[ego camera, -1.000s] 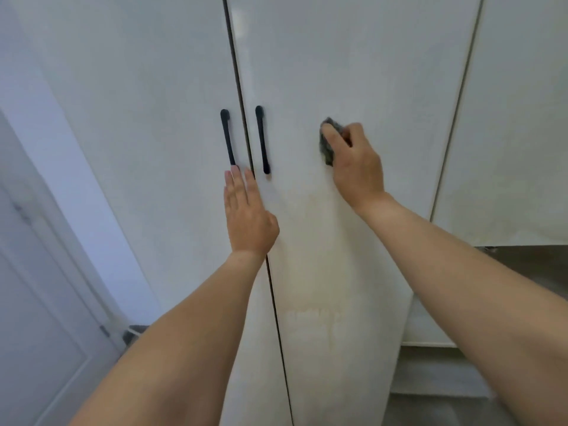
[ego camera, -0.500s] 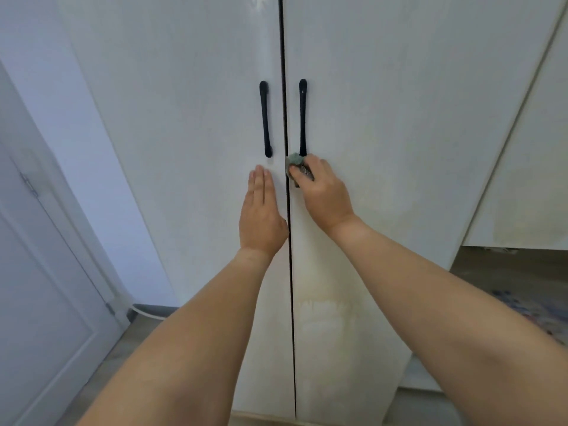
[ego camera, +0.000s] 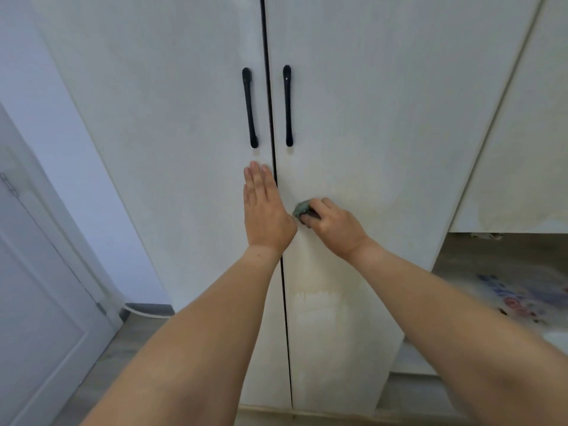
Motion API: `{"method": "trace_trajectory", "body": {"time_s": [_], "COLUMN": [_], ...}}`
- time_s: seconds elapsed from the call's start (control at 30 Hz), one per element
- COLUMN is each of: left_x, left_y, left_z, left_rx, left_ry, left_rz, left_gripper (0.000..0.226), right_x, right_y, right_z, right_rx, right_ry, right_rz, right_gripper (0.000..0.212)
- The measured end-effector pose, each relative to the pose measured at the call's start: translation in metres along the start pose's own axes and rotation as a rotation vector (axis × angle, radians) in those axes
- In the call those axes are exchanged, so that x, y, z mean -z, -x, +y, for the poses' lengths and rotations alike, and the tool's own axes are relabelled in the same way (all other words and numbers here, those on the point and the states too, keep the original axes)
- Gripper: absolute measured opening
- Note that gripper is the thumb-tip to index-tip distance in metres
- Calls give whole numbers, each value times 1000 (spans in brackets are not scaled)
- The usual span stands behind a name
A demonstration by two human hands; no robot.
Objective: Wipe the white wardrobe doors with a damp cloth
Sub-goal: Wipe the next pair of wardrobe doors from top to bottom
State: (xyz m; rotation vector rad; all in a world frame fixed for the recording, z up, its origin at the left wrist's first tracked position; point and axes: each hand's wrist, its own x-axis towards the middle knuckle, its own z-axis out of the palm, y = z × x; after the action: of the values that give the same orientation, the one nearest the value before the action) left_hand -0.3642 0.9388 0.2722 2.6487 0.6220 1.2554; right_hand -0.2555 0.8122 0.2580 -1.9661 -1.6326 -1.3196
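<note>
Right hand (ego camera: pixel 333 227) grips the damp cloth (ego camera: pixel 302 209) against the right door (ego camera: pixel 384 133), scrubbing beside the seam, while left hand (ego camera: pixel 264 213), fingers flat, braces the left door (ego camera: pixel 169 118) adjacent, apparently steadying it.

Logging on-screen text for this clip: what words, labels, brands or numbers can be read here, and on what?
None readable.
The patterned sheet at the lower right carries blue and red printed marks, too blurred to read.
The wardrobe doors, black handles and cloth carry no lettering.

White doors (ego camera: pixel 368 103) with yellowish stains toward six o'clock carry black handles (ego camera: pixel 249 107); the cloth (ego camera: pixel 302 209) is grey-green.
</note>
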Motion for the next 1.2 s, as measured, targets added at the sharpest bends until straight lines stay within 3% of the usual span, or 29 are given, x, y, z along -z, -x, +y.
{"method": "trace_trajectory", "body": {"time_s": [0.07,0.13,0.2,0.27,0.37,0.4,0.47,0.5,0.57,0.73,0.77,0.87,0.97,1.07,1.13,1.2], "left_x": [-6,-11,-14,-17,-20,-22,-25,-27,-31,-35,-35,-38,-37,-36,-36,-37], "left_y": [3,4,4,2,1,1,2,1,-1,-5,-5,-5,-7,-12,-13,-13], "left_z": [8,17,27,37,47,50,59,65,78,93,93,97,104,120,127,128], "left_rx": [-6,4,39,74,106,111,103,97,114,163,168,189,231,306,341,351], "left_ry": [-22,-24,-14,-7,-11,-23,-41,-37,-11,-20,-34,-58,-58,-27,-29,-52], "left_rz": [-25,-45,-67,-58,-30,-42,-61,-62,-52,-71,-73,-72,-73,-75,-80,-76], "left_gripper": [97,105,110,114,116,117,117,115,109,123,128,140,147,148,150,150], "right_x": [21,38,41,32,14,15,33,41,48,30,31,56,66,54,47,57], "right_y": [-15,-42,-53,-31,24,28,5,-5,-9,61,61,19,14,58,88,83], "right_z": [16,31,35,21,22,32,52,62,69,43,53,96,111,85,88,118], "right_rx": [-262,-570,-655,-488,-111,-118,-393,-539,-634,-290,-328,-614,-724,-573,-366,-406], "right_ry": [-97,-220,-254,-211,81,64,-98,-94,-115,8,6,-47,-52,-17,96,88], "right_rz": [107,321,367,225,-13,-38,109,201,201,-80,-71,210,262,90,-14,42], "right_gripper": [21,16,11,6,14,11,6,12,30,10,6,14,27,14,27,19]}}
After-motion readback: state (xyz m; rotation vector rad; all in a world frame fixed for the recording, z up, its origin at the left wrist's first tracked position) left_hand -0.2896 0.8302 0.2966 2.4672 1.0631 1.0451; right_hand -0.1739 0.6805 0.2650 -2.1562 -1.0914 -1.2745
